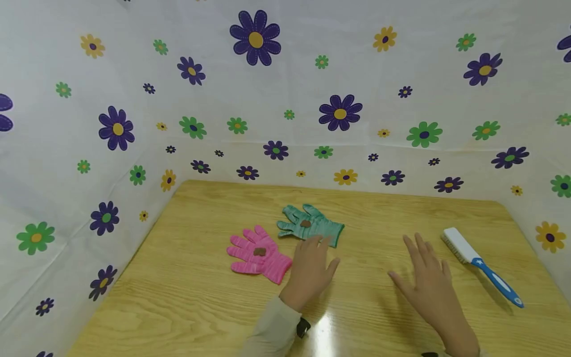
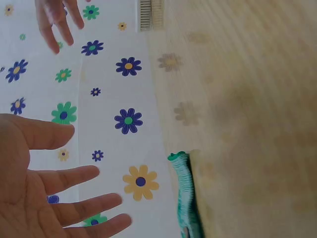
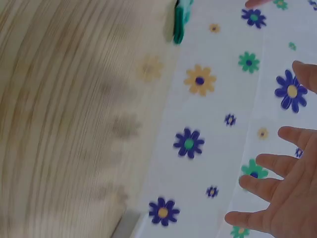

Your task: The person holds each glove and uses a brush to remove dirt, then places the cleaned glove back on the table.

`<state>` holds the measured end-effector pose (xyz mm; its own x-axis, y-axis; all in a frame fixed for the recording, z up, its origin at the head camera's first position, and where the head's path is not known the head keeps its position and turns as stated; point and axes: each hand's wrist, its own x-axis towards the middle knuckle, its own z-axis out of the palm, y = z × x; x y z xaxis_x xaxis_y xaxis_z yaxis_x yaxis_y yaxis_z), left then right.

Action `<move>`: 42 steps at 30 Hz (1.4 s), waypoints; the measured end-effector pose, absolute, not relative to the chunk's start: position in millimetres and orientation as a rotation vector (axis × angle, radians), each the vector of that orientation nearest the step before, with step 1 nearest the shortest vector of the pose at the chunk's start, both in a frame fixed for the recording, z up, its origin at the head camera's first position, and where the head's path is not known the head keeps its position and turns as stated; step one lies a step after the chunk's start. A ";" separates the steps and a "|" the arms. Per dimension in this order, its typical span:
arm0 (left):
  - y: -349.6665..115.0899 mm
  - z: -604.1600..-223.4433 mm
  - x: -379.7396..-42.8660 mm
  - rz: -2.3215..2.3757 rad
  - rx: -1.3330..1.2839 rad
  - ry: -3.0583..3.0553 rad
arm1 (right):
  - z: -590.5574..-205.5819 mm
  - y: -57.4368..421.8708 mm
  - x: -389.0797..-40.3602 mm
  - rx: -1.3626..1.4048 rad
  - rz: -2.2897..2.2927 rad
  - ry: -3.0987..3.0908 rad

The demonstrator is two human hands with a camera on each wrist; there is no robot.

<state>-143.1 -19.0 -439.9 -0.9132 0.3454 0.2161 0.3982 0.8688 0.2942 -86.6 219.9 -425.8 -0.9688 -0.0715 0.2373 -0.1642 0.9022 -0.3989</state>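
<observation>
My left hand [image 1: 309, 270] hovers over the table with its fingers extended, overlapping the cuffs of both gloves in the head view; it holds nothing. A pink knit glove [image 1: 250, 258] with a brown patch lies flat just left of it, fingers pointing left. Behind that hand lies a green knit glove [image 1: 318, 227], also with a brown patch, its cuff to the right. My right hand [image 1: 429, 292] is spread in the air over the right half of the table, grasping nothing. To its right rests a brush [image 1: 486, 270] with a white head, pale bristles and a blue-and-white handle.
The wood-grain table [image 1: 187, 307] has its far edge against a white cloth [image 1: 294, 89] printed with purple, green and yellow flowers. This cloth also rises along the left and right sides. Each wrist wears a dark strap, the left one [image 1: 303, 327] showing below the sleeve.
</observation>
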 end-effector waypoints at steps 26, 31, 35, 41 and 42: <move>39.2 -469.3 -237.4 0.101 -0.594 -3.229 | -439.7 392.4 -116.3 -0.122 0.276 -3.290; 41.2 -469.3 -235.4 0.103 -0.573 -3.231 | -439.6 392.7 -121.4 -0.149 0.308 -3.377; 42.6 -470.0 -236.4 0.116 -0.561 -3.233 | -441.7 390.9 -123.9 -0.159 0.321 -3.406; 40.2 -468.9 -232.9 0.113 -0.635 -3.213 | -444.5 387.1 -126.0 -0.194 0.357 -3.421; 39.6 -468.1 -230.7 0.112 -0.661 -3.197 | -444.4 386.4 -126.1 -0.196 0.365 -3.423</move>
